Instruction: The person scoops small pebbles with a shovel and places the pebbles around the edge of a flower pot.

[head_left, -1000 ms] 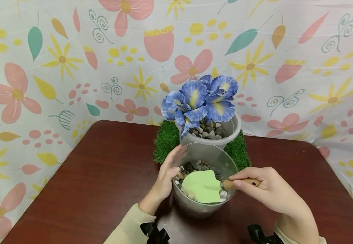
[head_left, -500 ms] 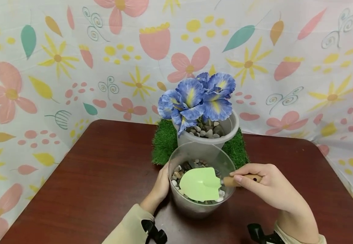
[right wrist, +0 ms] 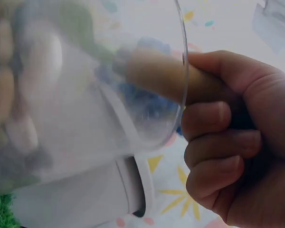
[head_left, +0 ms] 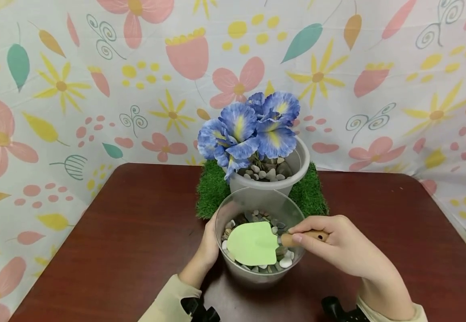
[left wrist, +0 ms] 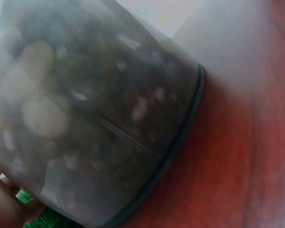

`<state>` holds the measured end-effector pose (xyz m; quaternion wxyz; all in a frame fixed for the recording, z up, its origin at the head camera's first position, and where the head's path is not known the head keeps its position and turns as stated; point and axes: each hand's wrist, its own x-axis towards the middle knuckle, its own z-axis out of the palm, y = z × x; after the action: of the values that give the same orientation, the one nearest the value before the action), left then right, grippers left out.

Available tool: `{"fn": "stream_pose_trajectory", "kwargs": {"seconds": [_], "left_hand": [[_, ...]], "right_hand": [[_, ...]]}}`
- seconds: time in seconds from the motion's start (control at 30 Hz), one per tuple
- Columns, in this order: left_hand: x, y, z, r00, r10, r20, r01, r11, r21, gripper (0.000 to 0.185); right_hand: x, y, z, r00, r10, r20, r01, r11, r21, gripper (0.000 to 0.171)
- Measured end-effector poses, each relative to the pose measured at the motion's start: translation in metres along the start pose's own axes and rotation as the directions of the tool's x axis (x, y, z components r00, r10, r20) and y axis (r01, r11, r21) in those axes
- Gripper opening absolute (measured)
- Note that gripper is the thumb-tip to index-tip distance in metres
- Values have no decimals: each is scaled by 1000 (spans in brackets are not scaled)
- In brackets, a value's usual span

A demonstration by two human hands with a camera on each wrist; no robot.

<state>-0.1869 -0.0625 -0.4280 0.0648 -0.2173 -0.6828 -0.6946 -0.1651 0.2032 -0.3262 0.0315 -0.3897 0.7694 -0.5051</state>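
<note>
A clear plastic bucket with mixed pebbles inside stands on the table in the head view. My left hand holds it by its left side, the fingers partly hidden by the wall. In the left wrist view, fingers show low at the bucket's outer wall. My right hand grips the wooden handle of a small garden trowel, thumb and forefinger at the front of the handle. Its light green blade lies tilted over the pebbles within the rim. The right wrist view shows the curled fingers near the bucket's edge.
Close behind the bucket, a whitish pot with stones and blue artificial irises stands on a green turf mat. The dark red-brown wooden table runs back to a flower-printed cloth.
The camera view has shifted slightly, moving things left. My left hand has slid lower, its thumb no longer showing over the rim. The trowel stays over the pebbles.
</note>
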Motion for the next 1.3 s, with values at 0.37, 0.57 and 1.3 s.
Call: {"fn": "stream_pose_trajectory", "kwargs": {"seconds": [0.37, 0.57, 1.3], "left_hand": [[-1, 14, 0, 993, 101, 68, -90, 984, -151, 55], [-1, 21, 2, 990, 135, 32, -129, 981, -146, 57], [0, 21, 0, 986, 168, 12, -165, 979, -119, 58]], "right_hand": [[0, -17, 9, 975, -83, -205, -25, 879, -476, 19], [2, -22, 19, 945, -211, -248, -11, 741, -672, 25], [3, -26, 31, 968, -214, -127, 108, 820, -561, 22]]}}
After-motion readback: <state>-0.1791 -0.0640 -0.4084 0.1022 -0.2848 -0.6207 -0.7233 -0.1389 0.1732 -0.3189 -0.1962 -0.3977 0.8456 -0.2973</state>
